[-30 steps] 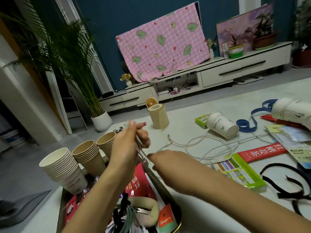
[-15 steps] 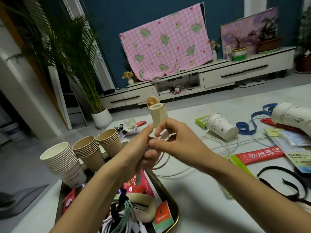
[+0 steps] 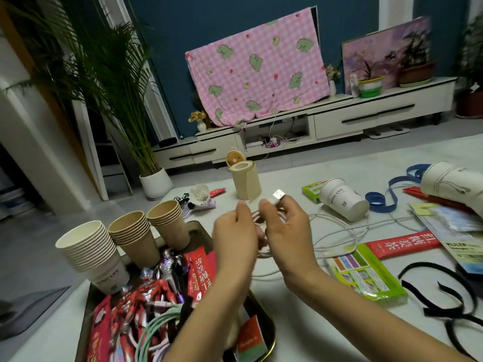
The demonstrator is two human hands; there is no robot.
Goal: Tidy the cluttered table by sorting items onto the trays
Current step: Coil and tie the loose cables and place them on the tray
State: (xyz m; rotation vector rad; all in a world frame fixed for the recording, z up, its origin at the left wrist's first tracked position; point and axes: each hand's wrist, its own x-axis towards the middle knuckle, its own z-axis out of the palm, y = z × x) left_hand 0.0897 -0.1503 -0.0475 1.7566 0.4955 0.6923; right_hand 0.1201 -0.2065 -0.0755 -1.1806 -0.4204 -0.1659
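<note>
Both hands are raised over the middle of the table, working a white cable (image 3: pixel 337 226). My right hand (image 3: pixel 286 231) pinches the cable just behind its USB plug (image 3: pixel 278 196), which sticks up above the fingers. My left hand (image 3: pixel 235 236) grips small loops of the same cable close beside the right hand. The rest of the cable trails in loose loops on the table to the right. Below my left forearm lies a dark tray (image 3: pixel 270 340) holding paper cup stacks (image 3: pixel 88 249), red packets, toy figures and a green cable.
On the table to the right lie a tipped white cup (image 3: pixel 343 198), a blue ribbon (image 3: pixel 379 199), a green booklet (image 3: pixel 366 273), a red packet (image 3: pixel 402 244), a ruler pack (image 3: pixel 460 231) and black straps (image 3: pixel 441 296). A paper roll (image 3: pixel 247 182) and a shuttlecock (image 3: pixel 201 195) stand farther back.
The hands have drawn the cable in and looped it; the USB plug has come up above my right fingers, and the loose loops on the table have shrunk.
</note>
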